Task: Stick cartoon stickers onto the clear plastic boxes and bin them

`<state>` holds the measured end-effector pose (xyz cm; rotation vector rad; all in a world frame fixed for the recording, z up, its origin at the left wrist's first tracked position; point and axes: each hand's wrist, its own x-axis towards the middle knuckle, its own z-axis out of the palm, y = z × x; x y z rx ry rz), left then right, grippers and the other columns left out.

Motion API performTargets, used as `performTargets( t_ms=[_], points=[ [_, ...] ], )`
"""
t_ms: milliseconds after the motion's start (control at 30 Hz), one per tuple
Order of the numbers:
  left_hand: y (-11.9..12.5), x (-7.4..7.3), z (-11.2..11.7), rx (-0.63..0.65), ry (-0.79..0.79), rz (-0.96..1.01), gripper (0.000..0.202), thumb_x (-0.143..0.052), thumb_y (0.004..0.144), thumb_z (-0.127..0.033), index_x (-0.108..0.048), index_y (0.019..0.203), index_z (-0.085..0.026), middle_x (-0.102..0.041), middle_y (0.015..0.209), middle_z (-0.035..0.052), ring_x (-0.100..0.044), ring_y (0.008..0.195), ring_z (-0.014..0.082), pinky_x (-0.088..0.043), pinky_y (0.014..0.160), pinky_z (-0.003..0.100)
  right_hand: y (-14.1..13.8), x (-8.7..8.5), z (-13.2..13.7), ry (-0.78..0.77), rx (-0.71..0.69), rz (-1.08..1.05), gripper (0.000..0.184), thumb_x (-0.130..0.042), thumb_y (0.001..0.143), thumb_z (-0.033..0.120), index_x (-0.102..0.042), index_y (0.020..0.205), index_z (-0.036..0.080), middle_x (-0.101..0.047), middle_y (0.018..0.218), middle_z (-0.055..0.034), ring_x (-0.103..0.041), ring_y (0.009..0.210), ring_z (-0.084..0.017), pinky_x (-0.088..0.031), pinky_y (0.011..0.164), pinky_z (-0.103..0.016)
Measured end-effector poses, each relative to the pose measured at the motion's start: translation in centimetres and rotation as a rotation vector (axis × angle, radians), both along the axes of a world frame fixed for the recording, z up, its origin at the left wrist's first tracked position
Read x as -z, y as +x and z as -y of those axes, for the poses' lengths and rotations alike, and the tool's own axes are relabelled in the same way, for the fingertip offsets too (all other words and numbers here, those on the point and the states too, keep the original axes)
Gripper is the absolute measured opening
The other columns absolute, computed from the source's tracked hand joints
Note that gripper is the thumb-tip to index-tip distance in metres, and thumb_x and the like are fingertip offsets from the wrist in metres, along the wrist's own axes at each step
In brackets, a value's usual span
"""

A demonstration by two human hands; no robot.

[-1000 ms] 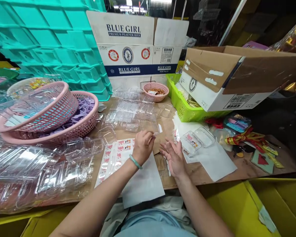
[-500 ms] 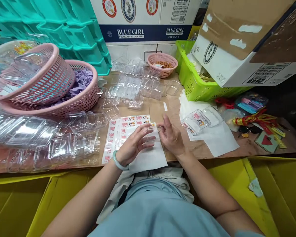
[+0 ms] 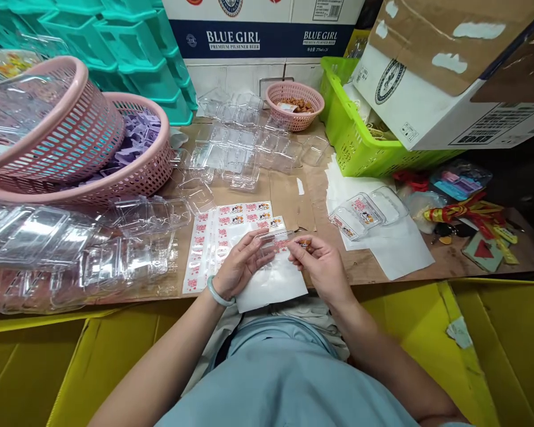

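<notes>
My left hand (image 3: 239, 265), with a pale bangle at its wrist, grips a small clear plastic case (image 3: 267, 238) by its left side. Between the fingers of my right hand (image 3: 323, 267) is a transparent sticker (image 3: 281, 244) with red lettering and an orange cat picture. The sticker lies across the right part of the case; whether it is stuck down I cannot tell. Below both hands are sticker sheets (image 3: 199, 252) and a mostly bare white sheet (image 3: 271, 292). A stickered, opened clear case (image 3: 364, 211) rests on white paper to the right.
Clear cases (image 3: 31, 231) are heaped at left, with more (image 3: 231, 145) behind. Pink baskets (image 3: 153, 172), one holding purple pieces, stand at left. A small pink basket (image 3: 296, 123), a green crate (image 3: 356, 142) and cartons (image 3: 420, 112) bound the back. Ribbons (image 3: 458, 210) lie at right.
My right hand has turned and moved slightly right and down, and the sticker now shows in its fingers over the case. My left hand still holds the case. The view has shifted slightly.
</notes>
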<state>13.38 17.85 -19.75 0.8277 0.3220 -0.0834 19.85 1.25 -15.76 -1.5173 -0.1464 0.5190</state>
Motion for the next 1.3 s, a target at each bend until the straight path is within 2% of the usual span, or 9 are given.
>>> performTargets(
  t_ms=[233,600,867,1133,1300],
  points=[
    [-0.1,0.1,0.1,-0.003,-0.003,0.007,0.036,-0.065,0.085,-0.037,-0.061,0.119,-0.023,-0.059,0.129,0.0082,-0.059,0.114,0.0216,-0.049,0.095,0.037,0.0,0.0,-0.7,-0.048,-0.045,-0.028,0.032,-0.077,0.07,0.048,-0.068,0.079,0.018,-0.064,0.058,0.001,-0.051,0.05,-0.009,-0.037,0.046,-0.019],
    [-0.1,0.0,-0.2,0.023,-0.019,0.035,0.037,-0.062,0.087,-0.039,-0.06,0.119,-0.022,-0.058,0.13,0.0097,-0.059,0.113,0.0226,-0.048,0.096,0.04,0.7,0.0,-1.0,-0.108,-0.122,0.007,0.033,-0.076,0.072,0.047,-0.07,0.082,0.016,-0.066,0.062,-0.0017,-0.058,0.057,-0.012,-0.044,0.049,-0.021],
    [-0.2,0.4,-0.3,0.034,-0.017,0.051,0.037,-0.062,0.087,-0.04,-0.059,0.12,-0.023,-0.058,0.131,0.0097,-0.06,0.111,0.0229,-0.046,0.099,0.043,0.9,-0.1,-1.1,-0.154,-0.137,0.033,0.033,-0.073,0.073,0.048,-0.072,0.082,0.016,-0.066,0.061,-0.0017,-0.056,0.054,-0.012,-0.039,0.044,-0.019],
    [-0.2,0.3,-0.3,0.025,-0.023,0.045,0.038,-0.064,0.086,-0.039,-0.06,0.12,-0.022,-0.06,0.128,0.0103,-0.06,0.113,0.0241,-0.045,0.101,0.045,0.9,0.0,-1.3,-0.184,-0.129,0.033,0.035,-0.074,0.071,0.049,-0.071,0.081,0.016,-0.066,0.059,-0.0008,-0.046,0.046,-0.008,-0.031,0.041,-0.019],
    [-0.2,0.0,0.2,0.0,0.053,0.0,0.044,-0.074,0.077,-0.035,-0.06,0.117,-0.023,-0.062,0.123,0.0078,-0.059,0.113,0.0233,-0.045,0.101,0.043,0.6,-0.1,-1.4,-0.235,-0.125,0.139,0.032,-0.069,0.076,0.049,-0.069,0.077,0.017,-0.066,0.061,-0.0005,-0.048,0.047,-0.01,-0.036,0.044,-0.022]
  ],
)
